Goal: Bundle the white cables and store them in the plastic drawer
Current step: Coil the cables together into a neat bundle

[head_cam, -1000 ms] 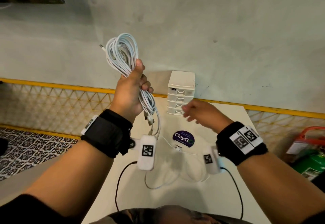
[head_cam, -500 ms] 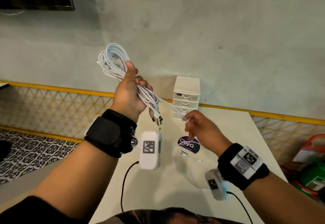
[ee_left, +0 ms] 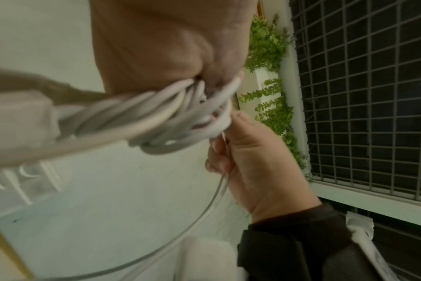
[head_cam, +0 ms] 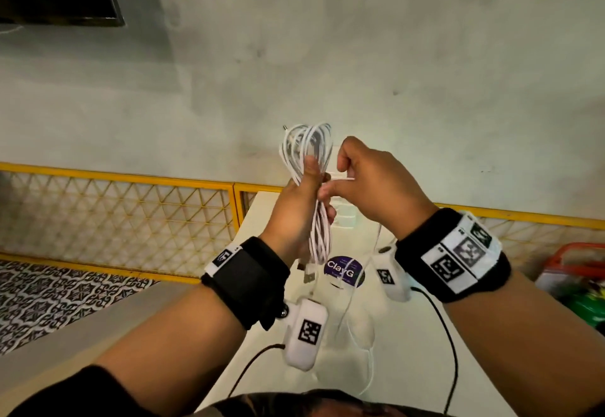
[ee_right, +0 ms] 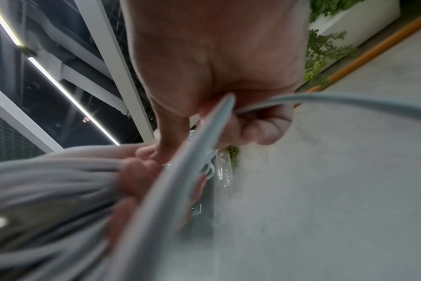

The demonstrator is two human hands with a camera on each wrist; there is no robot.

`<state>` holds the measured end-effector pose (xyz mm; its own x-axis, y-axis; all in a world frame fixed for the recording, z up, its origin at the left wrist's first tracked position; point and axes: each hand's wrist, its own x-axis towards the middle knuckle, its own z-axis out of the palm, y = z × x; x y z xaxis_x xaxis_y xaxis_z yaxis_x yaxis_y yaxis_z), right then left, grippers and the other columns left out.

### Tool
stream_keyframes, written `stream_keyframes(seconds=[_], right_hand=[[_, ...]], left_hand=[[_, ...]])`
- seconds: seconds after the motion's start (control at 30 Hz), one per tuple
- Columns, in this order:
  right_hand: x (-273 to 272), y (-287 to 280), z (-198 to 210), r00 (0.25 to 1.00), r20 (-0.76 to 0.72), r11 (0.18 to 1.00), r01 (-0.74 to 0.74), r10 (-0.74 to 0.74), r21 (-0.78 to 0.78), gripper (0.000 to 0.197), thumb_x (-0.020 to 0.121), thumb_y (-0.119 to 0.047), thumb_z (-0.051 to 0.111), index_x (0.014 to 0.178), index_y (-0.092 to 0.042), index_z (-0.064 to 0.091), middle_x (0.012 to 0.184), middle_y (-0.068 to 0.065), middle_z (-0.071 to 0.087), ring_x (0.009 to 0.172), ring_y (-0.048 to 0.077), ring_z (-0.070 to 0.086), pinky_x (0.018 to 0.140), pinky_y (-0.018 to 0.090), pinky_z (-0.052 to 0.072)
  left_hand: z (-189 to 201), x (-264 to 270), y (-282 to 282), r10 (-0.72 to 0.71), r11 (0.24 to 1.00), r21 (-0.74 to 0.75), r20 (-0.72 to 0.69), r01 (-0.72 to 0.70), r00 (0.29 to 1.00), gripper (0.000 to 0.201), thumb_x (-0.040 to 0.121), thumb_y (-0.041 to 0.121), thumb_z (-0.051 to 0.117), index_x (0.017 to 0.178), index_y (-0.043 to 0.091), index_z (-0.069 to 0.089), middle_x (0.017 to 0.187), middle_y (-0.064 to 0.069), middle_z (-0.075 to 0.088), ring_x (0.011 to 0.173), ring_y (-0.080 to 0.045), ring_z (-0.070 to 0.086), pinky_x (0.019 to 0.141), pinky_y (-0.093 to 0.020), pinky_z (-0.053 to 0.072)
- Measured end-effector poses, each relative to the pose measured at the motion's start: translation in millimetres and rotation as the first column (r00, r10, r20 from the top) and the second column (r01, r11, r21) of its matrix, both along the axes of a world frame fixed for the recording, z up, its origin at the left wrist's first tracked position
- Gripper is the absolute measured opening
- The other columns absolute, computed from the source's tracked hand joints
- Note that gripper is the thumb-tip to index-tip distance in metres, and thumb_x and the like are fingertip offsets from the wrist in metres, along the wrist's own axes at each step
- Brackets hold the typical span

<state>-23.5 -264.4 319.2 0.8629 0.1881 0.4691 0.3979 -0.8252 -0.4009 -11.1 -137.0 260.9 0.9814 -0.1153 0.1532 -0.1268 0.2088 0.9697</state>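
My left hand [head_cam: 302, 200] grips a coiled bundle of white cables [head_cam: 306, 148] upright in front of the wall, thumb pressed along the loops. Its lower strands and plugs hang below the fist [head_cam: 319, 243]. My right hand [head_cam: 357, 180] is beside it, fingers curled and pinching a loose white strand [ee_left: 219, 192] that leads from the bundle [ee_left: 156, 121] down to the table. In the right wrist view that strand [ee_right: 204, 148] runs through the curled fingers. The white plastic drawer unit [head_cam: 345, 217] is mostly hidden behind both hands.
A white table [head_cam: 409, 351] stands below the hands, with a purple round sticker [head_cam: 343, 271] and slack cable [head_cam: 366, 361] lying on it. A yellow mesh railing [head_cam: 131, 213] runs behind. Red and green items [head_cam: 582, 279] sit at the right edge.
The left hand brought the bundle right and lower, in front of the drawer unit. The right hand rose from near the table to the bundle, drawing the loose strand up with it.
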Motion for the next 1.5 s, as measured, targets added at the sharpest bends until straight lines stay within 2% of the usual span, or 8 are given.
stream_keyframes(seconds=[0.17, 0.37, 0.6, 0.77, 0.9, 1.1, 1.33, 1.5], right_hand=[[11, -13, -5, 0.983, -0.179, 0.998, 0.044, -0.036, 0.040, 0.028, 0.074, -0.035, 0.070, 0.074, -0.020, 0.047, 0.062, -0.003, 0.049, 0.056, 0.017, 0.045, 0.051, 0.029, 0.033], [2, -47, -16, 0.778, -0.534, 0.924, -0.151, 0.331, 0.352, 0.015, 0.096, -0.010, 0.049, 0.093, -0.020, 0.059, 0.063, 0.000, 0.054, 0.053, 0.015, 0.054, 0.060, 0.028, 0.042], [-1, -16, 14, 0.963, 0.151, 0.911, -0.261, 0.223, 0.319, 0.008, 0.085, -0.021, 0.066, 0.088, -0.024, 0.074, 0.076, -0.011, 0.062, 0.072, 0.005, 0.060, 0.071, 0.021, 0.048], [11, -23, 8, 0.992, 0.088, 0.737, -0.123, 0.086, 0.664, 0.021, 0.079, -0.028, 0.074, 0.068, -0.017, 0.061, 0.062, -0.007, 0.055, 0.062, 0.009, 0.050, 0.064, 0.027, 0.044], [10, -24, -7, 0.936, 0.076, 0.488, -0.247, 0.344, 0.837, 0.021, 0.090, -0.038, 0.058, 0.080, -0.021, 0.066, 0.060, -0.002, 0.053, 0.055, 0.020, 0.040, 0.058, 0.035, 0.034], [0, -19, -28, 0.790, -0.135, 0.553, -0.284, 0.597, 0.783, 0.083, 0.059, -0.058, 0.077, 0.126, -0.018, 0.049, 0.078, -0.006, 0.064, 0.052, 0.005, 0.058, 0.048, 0.019, 0.046], [-11, -16, -25, 0.836, -0.221, 0.687, -0.230, 0.502, 0.690, 0.022, 0.080, -0.026, 0.074, 0.077, -0.006, 0.068, 0.056, 0.015, 0.063, 0.045, 0.028, 0.059, 0.044, 0.028, 0.046], [-3, -17, -30, 0.876, -0.178, 0.738, -0.249, 0.448, 0.627, 0.017, 0.080, -0.034, 0.073, 0.086, -0.019, 0.070, 0.064, 0.001, 0.071, 0.051, 0.014, 0.066, 0.064, 0.037, 0.054]], left_hand=[[-6, 2, 5, -0.244, 0.969, -0.048, -0.014, 0.243, 0.970, 0.015, 0.082, 0.033, 0.070, 0.074, 0.022, 0.063, 0.056, 0.004, 0.046, 0.043, -0.009, 0.040, 0.046, -0.023, 0.035], [-9, 12, 19, -0.077, 0.990, -0.120, -0.042, 0.072, 0.996, 0.016, 0.083, 0.003, 0.069, 0.079, 0.014, 0.057, 0.051, 0.006, 0.048, 0.038, -0.008, 0.038, 0.042, -0.022, 0.034], [-25, -1, 6, -0.248, 0.942, 0.221, -0.047, 0.252, 0.968, 0.029, 0.089, 0.031, 0.065, 0.068, 0.018, 0.049, 0.049, 0.002, 0.047, 0.044, -0.013, 0.043, 0.053, -0.028, 0.040], [-22, -9, 0, -0.520, 0.854, 0.000, -0.028, 0.520, 0.854, 0.032, 0.080, 0.039, 0.066, 0.063, 0.018, 0.050, 0.051, 0.002, 0.043, 0.044, -0.011, 0.044, 0.053, -0.025, 0.042], [-22, -9, 0, -0.559, 0.817, -0.162, 0.014, 0.554, 0.829, 0.045, 0.075, 0.045, 0.076, 0.063, 0.015, 0.046, 0.049, 0.004, 0.042, 0.043, -0.008, 0.044, 0.053, -0.023, 0.044], [-5, -8, 4, -0.550, 0.823, -0.140, 0.046, 0.551, 0.834, 0.037, 0.076, 0.043, 0.075, 0.058, 0.018, 0.056, 0.049, 0.005, 0.047, 0.046, -0.009, 0.048, 0.057, -0.026, 0.049], [-5, -16, 4, -0.462, 0.879, 0.130, -0.007, 0.458, 0.887, 0.013, 0.084, 0.018, 0.062, 0.073, 0.020, 0.070, 0.062, 0.002, 0.064, 0.077, -0.018, 0.070, 0.087, -0.035, 0.054], [-7, -14, 2, -0.425, 0.898, 0.117, -0.008, 0.423, 0.905, 0.020, 0.083, 0.020, 0.068, 0.064, 0.021, 0.067, 0.057, 0.001, 0.060, 0.060, -0.015, 0.060, 0.067, -0.027, 0.053]])
